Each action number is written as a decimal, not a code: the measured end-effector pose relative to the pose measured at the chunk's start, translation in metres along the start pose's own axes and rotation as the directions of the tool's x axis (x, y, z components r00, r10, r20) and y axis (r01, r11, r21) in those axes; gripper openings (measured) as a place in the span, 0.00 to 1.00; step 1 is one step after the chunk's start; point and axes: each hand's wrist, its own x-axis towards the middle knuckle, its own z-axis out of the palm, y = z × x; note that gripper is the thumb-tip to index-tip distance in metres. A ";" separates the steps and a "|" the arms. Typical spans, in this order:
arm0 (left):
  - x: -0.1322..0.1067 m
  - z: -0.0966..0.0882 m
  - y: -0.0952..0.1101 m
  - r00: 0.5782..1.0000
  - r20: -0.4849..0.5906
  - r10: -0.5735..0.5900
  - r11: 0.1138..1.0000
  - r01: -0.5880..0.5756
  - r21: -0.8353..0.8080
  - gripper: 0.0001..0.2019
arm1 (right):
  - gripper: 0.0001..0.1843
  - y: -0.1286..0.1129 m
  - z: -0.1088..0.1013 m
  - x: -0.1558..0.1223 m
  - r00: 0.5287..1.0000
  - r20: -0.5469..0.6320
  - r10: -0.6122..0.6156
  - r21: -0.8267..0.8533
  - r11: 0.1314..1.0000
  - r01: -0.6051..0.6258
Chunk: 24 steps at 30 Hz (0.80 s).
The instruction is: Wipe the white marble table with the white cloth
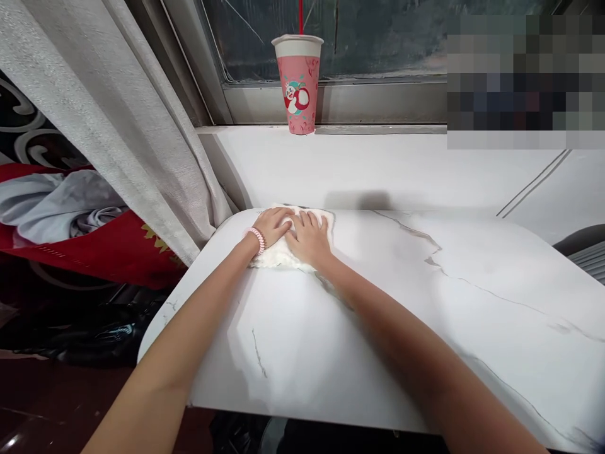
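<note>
Near the far edge of a white marble-patterned table [378, 315] lies a cream, fluffy cleaning cloth [283, 257], spread flat. My left hand [273, 228], with a pink coiled band on its wrist, presses down on the cloth's left part, fingers stretched out. Beside it my right hand [309, 239] rests on the right part, its fingers spread. The two hands meet or nearly meet at the fingertips. Both palms are hidden against the cloth.
A pink paper cup [297, 88] with a red straw stands on the window ledge behind the table. A pale curtain [123, 94] hangs at the left, beside a red bag [94, 252] holding grey cloth. A dark chair-like edge [583, 239] shows at the right.
</note>
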 end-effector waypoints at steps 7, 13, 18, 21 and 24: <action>0.024 0.000 -0.032 1.000 -0.002 -0.005 1.000 0.005 -0.012 0.21 | 0.23 0.002 0.013 0.036 0.999 -0.023 -0.025 -0.021 0.999 0.025; 0.028 -0.003 -0.056 0.999 -0.023 -0.031 0.999 0.031 -0.005 0.21 | 0.23 -0.006 0.025 0.056 0.998 -0.032 -0.052 -0.022 0.998 0.051; 0.020 -0.011 -0.074 0.999 -0.027 -0.041 0.998 0.042 0.045 0.22 | 0.23 -0.019 0.032 0.066 0.994 -0.044 -0.104 -0.019 0.994 0.103; 0.014 -0.015 -0.078 0.997 -0.028 -0.069 0.994 0.071 0.080 0.22 | 0.23 -0.023 0.034 0.068 0.991 -0.031 -0.130 -0.011 0.991 0.130; 0.008 -0.017 -0.076 0.996 -0.022 -0.087 0.990 0.089 0.112 0.23 | 0.24 -0.024 0.035 0.064 0.990 -0.016 -0.137 -0.004 0.991 0.137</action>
